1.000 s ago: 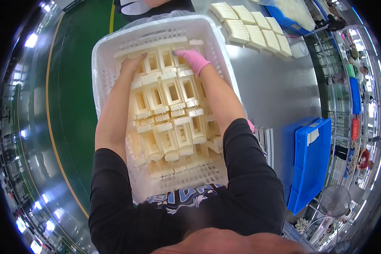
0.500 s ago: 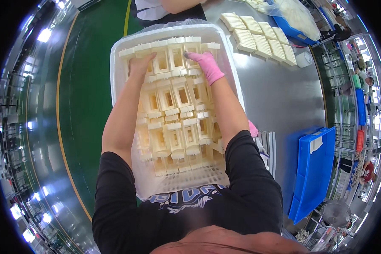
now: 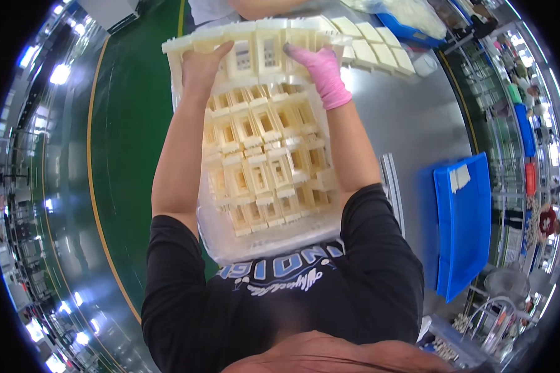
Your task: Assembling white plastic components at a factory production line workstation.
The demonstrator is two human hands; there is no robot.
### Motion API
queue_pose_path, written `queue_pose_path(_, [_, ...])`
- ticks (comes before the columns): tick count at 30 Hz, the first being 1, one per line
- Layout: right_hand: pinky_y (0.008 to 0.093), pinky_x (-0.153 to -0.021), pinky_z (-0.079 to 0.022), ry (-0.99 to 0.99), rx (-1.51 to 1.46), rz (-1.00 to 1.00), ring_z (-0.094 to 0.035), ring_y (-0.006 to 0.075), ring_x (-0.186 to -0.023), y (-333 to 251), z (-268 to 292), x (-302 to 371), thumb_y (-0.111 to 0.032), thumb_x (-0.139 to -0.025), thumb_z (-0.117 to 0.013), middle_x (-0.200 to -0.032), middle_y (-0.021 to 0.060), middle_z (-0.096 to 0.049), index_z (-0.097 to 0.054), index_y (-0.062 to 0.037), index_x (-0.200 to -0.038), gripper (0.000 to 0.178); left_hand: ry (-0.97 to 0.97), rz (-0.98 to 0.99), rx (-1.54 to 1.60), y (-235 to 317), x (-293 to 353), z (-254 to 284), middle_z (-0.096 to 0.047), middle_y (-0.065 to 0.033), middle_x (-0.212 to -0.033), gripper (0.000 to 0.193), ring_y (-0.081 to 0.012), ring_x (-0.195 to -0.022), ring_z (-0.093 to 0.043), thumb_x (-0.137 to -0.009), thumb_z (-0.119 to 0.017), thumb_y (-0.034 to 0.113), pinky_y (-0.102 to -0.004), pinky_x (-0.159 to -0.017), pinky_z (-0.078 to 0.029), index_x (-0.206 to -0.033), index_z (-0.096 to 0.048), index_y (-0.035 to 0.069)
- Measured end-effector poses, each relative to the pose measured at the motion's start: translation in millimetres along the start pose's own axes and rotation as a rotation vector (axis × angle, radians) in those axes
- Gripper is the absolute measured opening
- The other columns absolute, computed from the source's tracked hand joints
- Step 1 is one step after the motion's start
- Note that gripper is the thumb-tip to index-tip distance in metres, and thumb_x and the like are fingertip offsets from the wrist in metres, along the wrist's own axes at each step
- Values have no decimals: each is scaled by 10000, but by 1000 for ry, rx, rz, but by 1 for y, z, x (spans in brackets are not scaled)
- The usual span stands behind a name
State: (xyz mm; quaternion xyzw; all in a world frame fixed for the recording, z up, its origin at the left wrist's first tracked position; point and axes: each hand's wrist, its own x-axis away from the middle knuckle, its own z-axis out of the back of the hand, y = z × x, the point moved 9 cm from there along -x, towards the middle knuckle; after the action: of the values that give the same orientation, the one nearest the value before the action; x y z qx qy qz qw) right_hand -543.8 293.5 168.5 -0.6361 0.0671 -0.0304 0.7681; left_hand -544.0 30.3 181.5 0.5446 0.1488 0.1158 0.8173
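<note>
Raised at the far end of a white bin (image 3: 274, 250) is a row of cream plastic frames (image 3: 256, 53) with rectangular openings, pressed side by side. My bare left hand (image 3: 203, 67) grips the row's left end, its thumb on the near side. On the right end my right hand (image 3: 322, 69), in a pink glove with a dark thumb tip, clamps it the same way. The fingers behind the row are hidden. Below, several more rows of cream frames (image 3: 253, 149) fill the bin, which has clear plastic film along its side.
A metal table (image 3: 401, 118) is on the right, with stacked cream ribbed parts (image 3: 386, 55), a white cup (image 3: 425, 64) and a blue tray (image 3: 466, 230). Across the bin another person's arm (image 3: 264, 7) shows. Green floor (image 3: 134, 130) runs along the left.
Both hands have lifted the far row of frames up from the bin, and it now looks larger and closer. Lower frames show beneath it. The view has shifted slightly.
</note>
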Motion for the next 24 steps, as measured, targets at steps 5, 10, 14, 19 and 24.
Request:
queue_pose_path(5, [261,-811,-400,104,78,107,-531,141,-898,-17,87,59,-326,-687,-663,-961,97,-599,-644,4,-859,373,-187,-185,70,53,38,-60,-608,-159,-896,607,-250,-794,-589,-563,-715,432,-331,-730,-448,-915,-591,-47])
queue_pose_path(10, [248,-761,-420,330,73,76,-559,130,-825,-9,186,143,-236,-688,-676,-919,80,-607,-623,5,-900,325,-469,-309,107,89,105,-162,-616,-159,-842,582,-254,-782,-596,-563,-709,450,-343,-663,-471,-873,-606,-31])
queue_pose_path(14, [244,-743,-427,519,-231,48,-558,122,-821,32,273,218,-205,-697,-671,-929,68,-598,-584,16,-964,357,-782,-328,-78,117,197,-265,-601,-176,-902,692,-261,-826,-592,-558,-695,487,-336,-714,-461,-953,-556,-64])
queue_pose_path(19, [252,-748,-421,780,-354,-171,-555,133,-817,106,353,315,-209,-685,-680,-913,58,-598,-574,39,-974,395,-1003,-305,-340,132,304,-355,-589,-187,-944,801,-264,-861,-584,-546,-675,536,-321,-751,-447,-1023,-504,-84])
queue_pose_path(24, [270,-764,-402,937,-351,-315,-534,151,-835,170,401,385,-246,-666,-691,-926,75,-583,-565,60,-982,458,-1357,-371,-418,98,402,-449,-599,-169,-927,714,-253,-858,-587,-541,-669,545,-311,-745,-450,-906,-586,-63])
